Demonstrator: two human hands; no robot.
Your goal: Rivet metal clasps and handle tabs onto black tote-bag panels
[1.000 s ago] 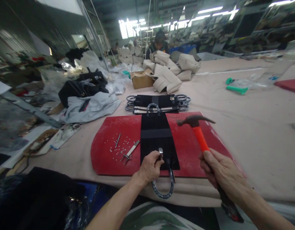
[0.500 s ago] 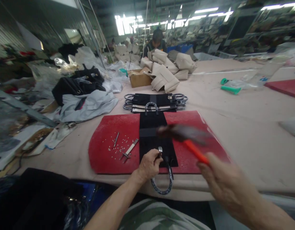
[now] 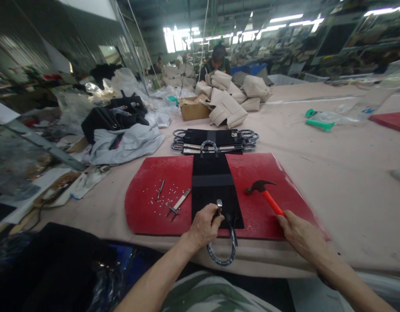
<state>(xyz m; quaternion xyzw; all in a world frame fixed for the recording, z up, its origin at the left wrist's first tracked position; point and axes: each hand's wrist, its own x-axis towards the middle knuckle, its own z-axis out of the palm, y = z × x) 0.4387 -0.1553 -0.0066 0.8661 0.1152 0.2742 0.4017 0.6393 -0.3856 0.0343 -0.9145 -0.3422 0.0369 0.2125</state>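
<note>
Pale cloth [image 3: 317, 147] spreads under a red mat [image 3: 268, 225]; a black panel [image 3: 213, 167] lies across the mat's middle, its looped handle [image 3: 223, 262] past the near edge; the left hand [image 3: 204, 226] is curled tight around a punch [image 3: 219, 203] near that edge, tip hidden; the right hand [image 3: 297, 229] is closed on a hammer [image 3: 272, 203], its head at the mat's right half, whether touching I cannot tell; a rod [image 3: 161, 189] and fork [image 3: 179, 203] lie on the mat's left half.
</note>
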